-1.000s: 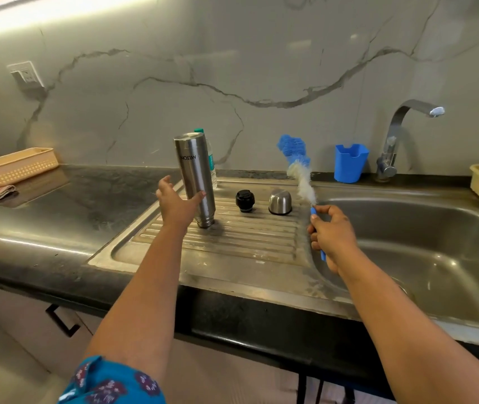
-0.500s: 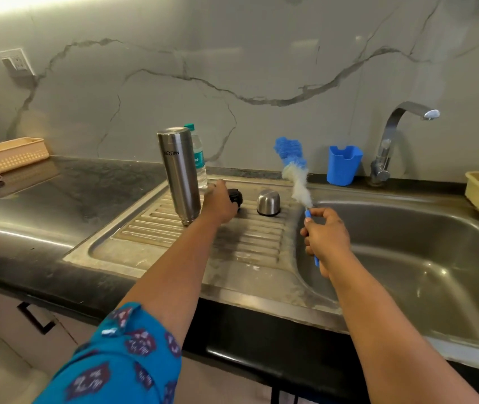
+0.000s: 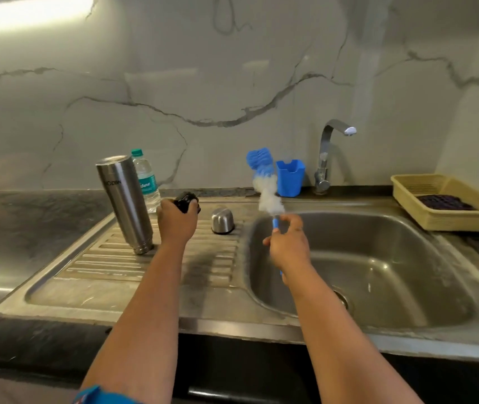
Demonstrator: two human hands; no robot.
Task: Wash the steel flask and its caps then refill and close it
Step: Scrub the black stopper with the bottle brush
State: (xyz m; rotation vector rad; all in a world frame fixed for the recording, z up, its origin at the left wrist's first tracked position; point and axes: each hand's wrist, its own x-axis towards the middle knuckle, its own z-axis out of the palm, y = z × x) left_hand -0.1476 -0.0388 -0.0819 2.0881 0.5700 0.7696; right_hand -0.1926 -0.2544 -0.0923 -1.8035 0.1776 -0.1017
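The steel flask [image 3: 124, 202] stands upside down, uncapped, on the ribbed drainboard [image 3: 110, 266]. My left hand [image 3: 177, 220] grips the black inner cap [image 3: 187, 200] just right of the flask, lifted slightly off the drainboard. The steel outer cap [image 3: 222, 220] sits mouth down further right, near the basin's edge. My right hand [image 3: 287, 246] holds the blue handle of a bottle brush [image 3: 264, 185] whose white and blue bristles point up over the left rim of the sink basin [image 3: 378, 272].
A plastic water bottle [image 3: 146, 182] stands behind the flask. A blue holder [image 3: 290, 177] and the tap [image 3: 327, 153] are at the back of the sink. A yellow basket [image 3: 442, 199] with a dark cloth sits right of the basin.
My left hand let go of the flask, moved right and picked up the black inner cap. The right hand kept hold of the brush, almost still.
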